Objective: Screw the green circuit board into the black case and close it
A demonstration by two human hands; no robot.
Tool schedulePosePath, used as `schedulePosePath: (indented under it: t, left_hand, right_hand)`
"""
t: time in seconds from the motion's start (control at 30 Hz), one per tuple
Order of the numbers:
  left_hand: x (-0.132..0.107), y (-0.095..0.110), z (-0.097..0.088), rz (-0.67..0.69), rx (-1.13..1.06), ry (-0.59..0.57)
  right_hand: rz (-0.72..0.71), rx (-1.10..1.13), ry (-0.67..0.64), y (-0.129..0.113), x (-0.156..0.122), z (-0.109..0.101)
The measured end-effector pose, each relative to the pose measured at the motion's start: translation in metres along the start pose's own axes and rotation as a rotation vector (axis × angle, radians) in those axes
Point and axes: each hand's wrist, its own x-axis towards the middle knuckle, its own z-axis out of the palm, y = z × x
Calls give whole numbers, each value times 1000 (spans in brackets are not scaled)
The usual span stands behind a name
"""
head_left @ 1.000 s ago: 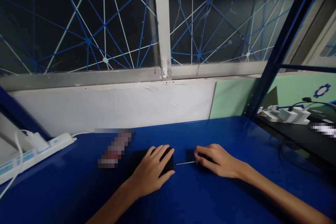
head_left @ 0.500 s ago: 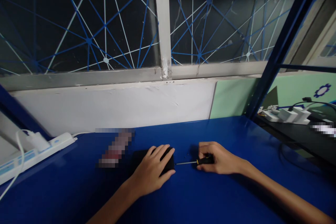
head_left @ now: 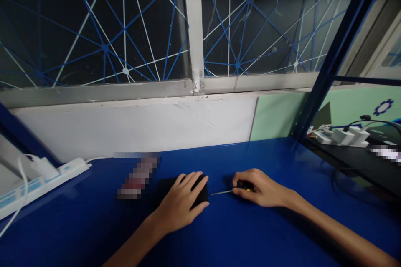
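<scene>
A black box-like object [head_left: 202,190] lies on the blue tabletop [head_left: 232,233], largely covered by my left hand [head_left: 180,205]. The fingers of that hand reach over its top and the thumb rests along its near right side, holding it against the table. To the right, my right hand [head_left: 265,188] is closed around the black and yellow handle of a screwdriver [head_left: 221,193]. Its thin metal shaft points left, and the tip meets or nearly meets the box's right side; the exact contact is too small to make out. Tiny dark bits lie just beyond the shaft.
On the left edge stands a white power strip [head_left: 73,170] with a plugged-in charger and cable. A blurred-out item [head_left: 138,177] lies left of the box. Blue posts rise at both sides, and a black side surface [head_left: 354,162] holds more plugs [head_left: 344,137].
My right hand has shifted slightly left and its fingers have changed their hold on the screwdriver handle, covering more of its front end. My left hand and the box stay put.
</scene>
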Motion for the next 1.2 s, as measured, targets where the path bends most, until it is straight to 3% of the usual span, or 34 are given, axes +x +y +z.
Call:
schedulePosePath:
  t: [0.43, 0.63, 0.9, 1.2]
  left_hand:
    - [1, -1, 1, -12, 5, -27]
    - [0, -1, 1, -5, 5, -21]
    - [0, 0, 0, -12, 8, -29]
    - [0, -2, 2, 5, 6, 4]
  right_hand:
    - [36, -67, 88, 8, 1, 7]
    - [80, -65, 2, 6, 0, 8]
    - [9, -91, 40, 2, 0, 2]
    - [49, -104, 78, 9, 0, 7]
